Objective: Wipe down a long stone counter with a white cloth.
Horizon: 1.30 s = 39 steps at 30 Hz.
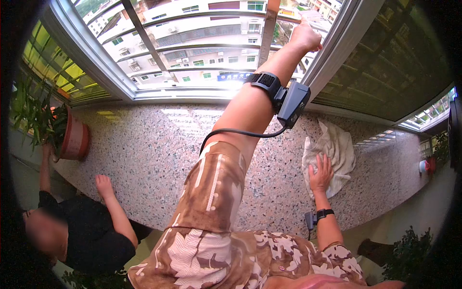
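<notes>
My left hand [305,37] reaches out at the open window, level with the metal bars. One finger points outward and the others look curled; I see nothing held in it. A strapped grey device [294,104] with a black cable sits on that forearm. On the right, my right hand [321,175] lies flat with spread fingers on a crumpled off-white cloth [337,150]. The cloth rests on the speckled stone counter [155,155]. Another small strapped device [310,220] is on my right wrist.
A person in a black top [94,231] is at the left, one hand at a potted plant [75,139] and the other at the counter edge. Window bars [144,32] cross the opening. White and red items [424,166] stand far right. A leafy plant [409,249] is lower right.
</notes>
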{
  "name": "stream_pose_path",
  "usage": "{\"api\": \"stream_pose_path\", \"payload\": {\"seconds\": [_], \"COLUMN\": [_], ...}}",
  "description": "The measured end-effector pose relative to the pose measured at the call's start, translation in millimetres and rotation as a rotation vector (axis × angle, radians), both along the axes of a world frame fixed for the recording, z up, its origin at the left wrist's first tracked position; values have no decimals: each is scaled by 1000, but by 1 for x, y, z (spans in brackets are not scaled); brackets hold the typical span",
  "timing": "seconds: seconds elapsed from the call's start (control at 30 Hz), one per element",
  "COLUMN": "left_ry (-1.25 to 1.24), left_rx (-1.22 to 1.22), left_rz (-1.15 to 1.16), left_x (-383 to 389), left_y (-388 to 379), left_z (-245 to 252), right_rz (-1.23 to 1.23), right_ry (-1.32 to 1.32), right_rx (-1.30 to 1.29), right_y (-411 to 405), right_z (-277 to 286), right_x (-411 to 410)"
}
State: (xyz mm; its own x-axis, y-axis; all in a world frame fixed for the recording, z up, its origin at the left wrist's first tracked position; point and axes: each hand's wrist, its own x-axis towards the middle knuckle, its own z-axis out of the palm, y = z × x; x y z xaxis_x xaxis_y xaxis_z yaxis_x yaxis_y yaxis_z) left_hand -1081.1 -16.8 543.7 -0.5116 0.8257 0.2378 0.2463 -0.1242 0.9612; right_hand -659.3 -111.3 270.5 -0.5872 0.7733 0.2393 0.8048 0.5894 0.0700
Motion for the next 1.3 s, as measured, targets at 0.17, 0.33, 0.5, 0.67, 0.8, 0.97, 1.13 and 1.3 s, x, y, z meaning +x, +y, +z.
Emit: {"api": "stream_pose_path", "payload": {"seconds": [0.17,0.33,0.5,0.67,0.8,0.97,1.13,1.3], "left_ry": [29,48,33,37,0,-15,31,29], "left_rx": [-24,-67,-100,-68,-49,-53,-53,-36], "left_rz": [30,-31,-57,-67,-75,-42,-57,-9], "left_x": [0,-10,-3,-11,-10,-8,-4,-8], "left_y": [6,5,-1,-4,-2,0,-4,-8], "left_z": [-4,1,6,1,0,0,6,1], "right_rz": [-13,-15,-27,-5,-7,-11,-19,-12], "right_ry": [-9,-17,2,-1,6,21,13,15], "right_rx": [-22,-35,-51,-21,-25,-25,-23,-51], "right_y": [0,-1,-1,-3,-4,-3,-1,-6], "right_z": [2,3,5,5,6,4,5,7], "right_x": [1,-2,0,-4,-2,-1,1,-6]}}
